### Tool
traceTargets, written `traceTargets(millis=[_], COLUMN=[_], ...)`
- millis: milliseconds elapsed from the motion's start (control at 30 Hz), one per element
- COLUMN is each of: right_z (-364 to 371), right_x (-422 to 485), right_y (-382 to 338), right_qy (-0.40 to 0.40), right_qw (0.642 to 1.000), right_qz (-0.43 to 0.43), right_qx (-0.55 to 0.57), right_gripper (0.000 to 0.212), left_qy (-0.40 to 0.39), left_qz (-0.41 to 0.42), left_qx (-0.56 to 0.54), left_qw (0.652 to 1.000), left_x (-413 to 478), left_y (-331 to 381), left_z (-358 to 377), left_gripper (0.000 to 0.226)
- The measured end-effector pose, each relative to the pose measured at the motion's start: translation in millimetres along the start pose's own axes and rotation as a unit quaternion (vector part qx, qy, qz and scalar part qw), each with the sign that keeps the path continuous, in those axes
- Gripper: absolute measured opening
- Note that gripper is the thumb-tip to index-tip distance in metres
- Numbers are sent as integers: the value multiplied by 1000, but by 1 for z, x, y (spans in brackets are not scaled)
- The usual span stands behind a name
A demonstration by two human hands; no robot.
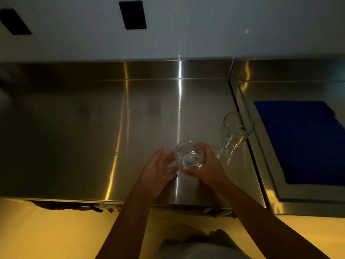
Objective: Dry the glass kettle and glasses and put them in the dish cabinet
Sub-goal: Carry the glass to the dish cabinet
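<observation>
Steel surface (93,137): wide, reflective, mostly bare; runs under both hands and out to their far left. White cabinet fronts (186,34) stand beyond the hands, shut; whether these are the dish cabinet cannot be told.

Blue cloth (302,141): lies flat on the adjoining steel section, well to the right of the right hand, untouched.

Tall glass (235,131): stands upright, mouth up, just beyond and right of the right hand, near the seam between the two steel sections. No hand on it.

Right hand (207,165): wrapped around the short glass (189,156), fingers over its far side, thumb below. Glass held just above the surface, mouth tilted toward the camera.

Left hand (158,169): open, palm turned toward the short glass, fingertips close to its left wall; contact uncertain. Grips nothing.

Glass kettle: not in view.

Progress, as judged: early to middle. No glass is in a cabinet; cloth is not in hand, so drying of the held glass appears not under way. Left to do: dry short glass, dry tall glass, locate kettle, shelve everything.
</observation>
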State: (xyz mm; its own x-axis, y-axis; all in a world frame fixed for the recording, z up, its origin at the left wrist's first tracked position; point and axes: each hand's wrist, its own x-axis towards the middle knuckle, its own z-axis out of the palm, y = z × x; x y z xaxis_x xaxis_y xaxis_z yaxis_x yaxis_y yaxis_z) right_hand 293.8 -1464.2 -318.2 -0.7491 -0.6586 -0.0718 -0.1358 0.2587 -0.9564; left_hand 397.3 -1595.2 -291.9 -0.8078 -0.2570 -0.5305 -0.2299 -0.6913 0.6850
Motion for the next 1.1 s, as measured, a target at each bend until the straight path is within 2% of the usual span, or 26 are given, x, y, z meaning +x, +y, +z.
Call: traceTargets(millis=[633, 800, 1100], right_z=[-19, -24, -29], right_x=[20, 21, 19], right_y=[18, 20, 22], right_qy=[10, 2, -35], right_qw=[1000, 1000, 999], right_qz=[12, 18, 15], right_qx=[5, 6, 23], right_gripper=[83, 87, 88], left_qy=[36, 47, 73], left_qz=[-2, -1, 18], left_qx=[15, -4, 38], left_qw=[999, 999, 996], left_x=[21, 23, 14], left_y=[6, 2, -1], left_z=[26, 28, 35], left_gripper=[56, 57, 56])
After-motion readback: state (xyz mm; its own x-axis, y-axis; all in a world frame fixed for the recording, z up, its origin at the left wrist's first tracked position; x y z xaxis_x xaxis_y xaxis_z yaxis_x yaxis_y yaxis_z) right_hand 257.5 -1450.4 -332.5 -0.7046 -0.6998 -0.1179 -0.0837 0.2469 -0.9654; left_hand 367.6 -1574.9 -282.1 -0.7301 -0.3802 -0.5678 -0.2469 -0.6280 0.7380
